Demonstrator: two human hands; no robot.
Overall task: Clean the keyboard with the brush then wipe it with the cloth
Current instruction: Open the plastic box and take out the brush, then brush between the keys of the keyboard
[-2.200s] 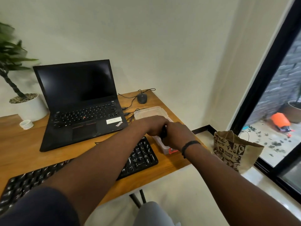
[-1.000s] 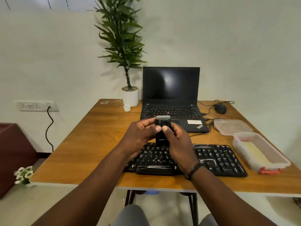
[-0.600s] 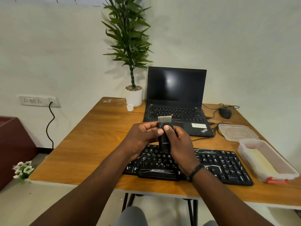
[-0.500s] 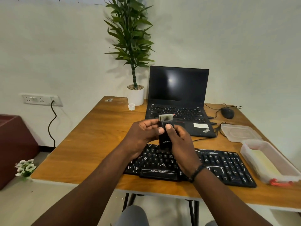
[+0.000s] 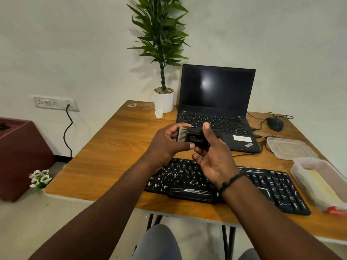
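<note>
I am seeing both hands holding the small black brush up in the air, above the keyboard on the table. The left hand is pinching the end with the pale bristles, which are pointing left. The right hand is cupping the black body, thumb on top.
</note>
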